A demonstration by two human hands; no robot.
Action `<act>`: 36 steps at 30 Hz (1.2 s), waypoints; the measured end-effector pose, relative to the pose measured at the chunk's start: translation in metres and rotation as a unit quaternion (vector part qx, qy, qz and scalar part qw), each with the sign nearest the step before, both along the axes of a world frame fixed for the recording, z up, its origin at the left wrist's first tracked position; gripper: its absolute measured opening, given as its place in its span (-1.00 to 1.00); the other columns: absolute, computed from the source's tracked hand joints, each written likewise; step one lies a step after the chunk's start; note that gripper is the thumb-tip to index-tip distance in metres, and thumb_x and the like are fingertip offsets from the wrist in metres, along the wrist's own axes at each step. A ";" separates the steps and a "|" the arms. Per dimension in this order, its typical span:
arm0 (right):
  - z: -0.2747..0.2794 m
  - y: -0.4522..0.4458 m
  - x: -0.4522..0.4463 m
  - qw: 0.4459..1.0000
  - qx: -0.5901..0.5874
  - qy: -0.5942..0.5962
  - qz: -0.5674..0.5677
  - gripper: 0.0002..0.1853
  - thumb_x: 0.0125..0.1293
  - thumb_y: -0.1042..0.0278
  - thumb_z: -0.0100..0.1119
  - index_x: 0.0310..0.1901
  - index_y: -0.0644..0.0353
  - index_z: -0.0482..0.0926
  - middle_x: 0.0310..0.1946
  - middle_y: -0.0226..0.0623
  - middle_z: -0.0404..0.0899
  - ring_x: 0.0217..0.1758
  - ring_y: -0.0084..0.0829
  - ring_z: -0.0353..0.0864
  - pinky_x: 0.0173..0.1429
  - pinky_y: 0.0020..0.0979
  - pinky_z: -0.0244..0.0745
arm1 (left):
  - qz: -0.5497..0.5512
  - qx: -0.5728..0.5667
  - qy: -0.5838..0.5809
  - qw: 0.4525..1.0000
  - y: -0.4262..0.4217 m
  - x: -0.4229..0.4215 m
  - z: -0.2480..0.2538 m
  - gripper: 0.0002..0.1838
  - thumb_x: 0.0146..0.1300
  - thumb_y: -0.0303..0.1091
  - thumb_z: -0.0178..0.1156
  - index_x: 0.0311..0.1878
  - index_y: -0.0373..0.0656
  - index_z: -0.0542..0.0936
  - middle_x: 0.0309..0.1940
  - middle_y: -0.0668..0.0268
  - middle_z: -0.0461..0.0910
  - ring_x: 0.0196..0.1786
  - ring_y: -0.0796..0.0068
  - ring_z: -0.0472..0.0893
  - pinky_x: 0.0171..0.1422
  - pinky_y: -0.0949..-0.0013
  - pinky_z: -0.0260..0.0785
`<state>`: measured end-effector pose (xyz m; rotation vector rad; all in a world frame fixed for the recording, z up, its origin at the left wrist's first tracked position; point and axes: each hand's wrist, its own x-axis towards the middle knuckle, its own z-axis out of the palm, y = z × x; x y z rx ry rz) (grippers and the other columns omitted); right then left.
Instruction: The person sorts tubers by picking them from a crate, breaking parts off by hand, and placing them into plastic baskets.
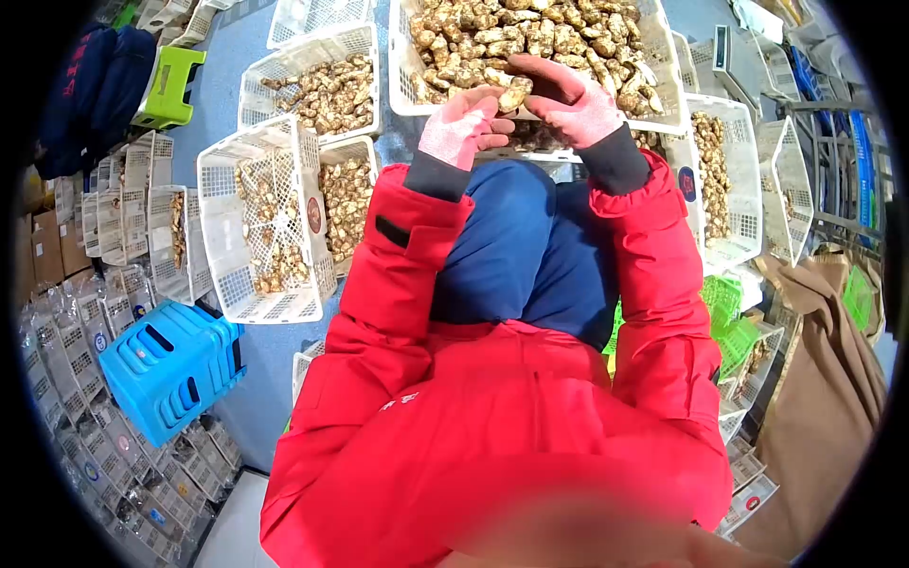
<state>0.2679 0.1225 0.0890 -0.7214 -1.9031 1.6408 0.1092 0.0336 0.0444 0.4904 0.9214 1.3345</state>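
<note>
Blue floor beneath white crates of knobbly produce

The blue-grey floor shows between ten and eleven o'clock. On it stand a blue plastic stool at eight, a green stool at ten and a white basket at eleven.
</note>
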 end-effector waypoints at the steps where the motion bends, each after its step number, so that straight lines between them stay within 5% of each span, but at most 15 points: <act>1: -0.004 0.002 0.002 0.999 -0.027 0.030 0.009 -0.50 0.09 0.59 0.04 0.14 0.19 0.35 0.04 -0.36 0.42 0.08 -0.56 0.37 0.12 -0.56 0.26 | 0.007 -0.009 0.019 1.000 -0.001 0.003 0.000 -0.60 0.26 -0.28 0.01 0.11 -0.25 0.30 -0.16 0.25 0.49 -0.21 0.45 0.54 -0.17 0.45 0.43; 4: 0.002 -0.002 0.001 1.000 -0.006 -0.003 -0.022 -0.49 0.10 0.50 0.12 0.15 0.24 0.32 -0.05 -0.32 0.50 0.02 -0.52 0.43 0.10 -0.54 0.29 | 0.021 -0.002 0.025 0.999 -0.003 0.004 0.003 -0.52 0.25 -0.17 0.03 0.13 -0.27 0.28 -0.08 0.21 0.45 -0.15 0.37 0.52 -0.03 0.35 0.38; 5: -0.007 0.000 0.000 0.998 -0.053 0.028 -0.033 -0.49 0.10 0.49 0.12 0.15 0.23 0.32 -0.07 -0.31 0.51 0.00 -0.51 0.44 0.08 -0.54 0.30 | 0.012 0.043 0.051 0.998 -0.005 0.003 0.004 -0.39 0.21 0.01 0.02 0.19 -0.21 0.22 0.10 0.15 0.32 0.05 0.26 0.43 0.11 0.21 0.30; 10: -0.016 0.003 0.002 0.995 -0.095 0.004 -0.017 -0.47 0.10 0.46 0.17 0.15 0.20 0.32 -0.11 -0.30 0.51 -0.09 -0.59 0.46 -0.03 -0.57 0.37 | 0.037 0.119 -0.111 0.986 0.003 -0.008 0.012 -0.31 0.17 0.23 -0.10 0.28 0.07 0.13 0.30 0.30 0.08 0.29 0.27 0.15 0.19 0.04 0.14; 11: -0.018 0.003 -0.001 0.995 -0.099 -0.007 -0.012 -0.46 0.09 0.44 0.19 0.15 0.18 0.32 -0.16 -0.33 0.51 -0.15 -0.61 0.47 -0.08 -0.59 0.38 | 0.021 0.154 0.037 0.987 0.004 -0.006 0.017 -0.32 0.16 0.25 -0.11 0.27 0.10 0.15 0.30 0.32 0.09 0.29 0.26 0.16 0.18 0.02 0.14; 13: -0.018 0.002 -0.007 0.995 -0.094 -0.042 -0.002 -0.45 0.08 0.42 0.23 0.16 0.15 0.33 -0.24 -0.39 0.50 -0.23 -0.63 0.48 -0.16 -0.62 0.39 | 0.011 0.174 0.051 0.983 0.002 -0.003 0.018 -0.32 0.14 0.28 -0.12 0.25 0.12 0.20 0.28 0.35 0.13 0.28 0.24 0.17 0.15 -0.01 0.15; 15: -0.015 0.002 -0.010 0.994 -0.088 -0.071 0.000 -0.44 0.07 0.40 0.24 0.15 0.12 0.34 -0.32 -0.45 0.49 -0.28 -0.66 0.47 -0.22 -0.64 0.37 | 0.028 0.143 -0.218 0.965 0.001 -0.002 0.015 -0.34 0.13 0.28 -0.11 0.22 0.12 0.24 0.26 0.38 0.17 0.27 0.22 0.19 0.10 -0.03 0.17; 23: -0.022 -0.009 -0.019 0.987 -0.156 0.017 -0.029 -0.47 0.07 0.41 0.20 0.14 0.19 0.34 -0.34 -0.42 0.52 -0.33 -0.67 0.46 -0.29 -0.65 0.36 | 0.060 0.130 -0.350 0.926 0.001 -0.005 0.006 -0.43 0.18 0.21 -0.15 0.11 0.04 0.37 0.17 0.35 0.30 0.18 0.27 0.29 0.05 -0.10 0.22; 30: -0.040 -0.030 -0.030 0.976 -0.177 0.095 -0.084 -0.40 0.05 0.45 0.15 0.16 0.36 0.24 -0.53 -0.47 0.39 -0.49 -0.68 0.35 -0.43 -0.63 0.26 | 0.091 0.166 -0.322 0.928 0.002 -0.001 -0.003 -0.38 0.22 0.18 -0.18 0.15 -0.11 0.33 0.20 0.24 0.28 0.27 0.21 0.19 0.25 -0.04 0.07; 32: -0.037 -0.030 -0.029 0.985 -0.150 0.023 -0.088 -0.42 0.05 0.46 0.14 0.16 0.36 0.24 -0.55 -0.48 0.39 -0.52 -0.68 0.33 -0.46 -0.63 0.24 | 0.121 0.151 -0.184 0.964 0.002 0.006 0.000 -0.35 0.23 0.18 -0.19 0.20 -0.14 0.25 0.26 0.22 0.17 0.31 0.24 0.13 0.25 0.02 0.10; 36: -0.042 -0.030 -0.025 0.911 -0.345 0.212 -0.078 -0.47 0.10 0.41 0.08 0.16 0.23 0.27 -0.58 -0.54 0.35 -0.57 -0.72 0.31 -0.45 -0.64 0.27 | 0.037 0.219 0.086 0.971 0.000 0.011 0.010 -0.36 0.26 0.09 -0.17 0.27 -0.17 0.13 0.30 0.18 0.06 0.35 0.24 0.06 0.28 0.10 0.09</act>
